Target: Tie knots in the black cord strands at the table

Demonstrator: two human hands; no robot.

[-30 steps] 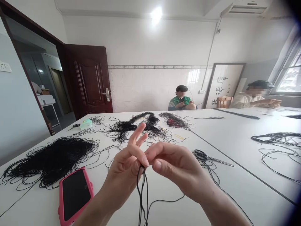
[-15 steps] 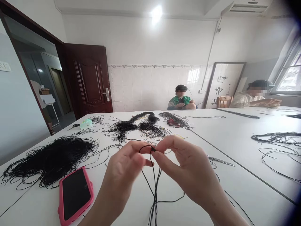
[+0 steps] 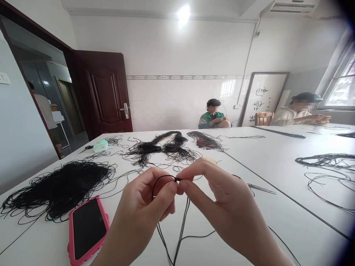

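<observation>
A thin black cord is held up in front of me, with a small knot near its top. My right hand pinches the knot's right side between thumb and forefinger. My left hand is closed on the cord just left of the knot, its thumb tip close to the right fingertips. A loop of cord arcs over the left fingers. Several strands hang below both hands towards the table's near edge. Part of the knot is hidden by the fingertips.
A heap of black cord and a pink-cased tablet lie at left. More cord bundles are farther back. Scissors lie right of my hand. Two people sit across the white table; another stands in the doorway.
My left thumb has come down onto the cord beside the knot, and the left fingers have closed. The knot has shifted slightly left. A person has appeared in the doorway.
</observation>
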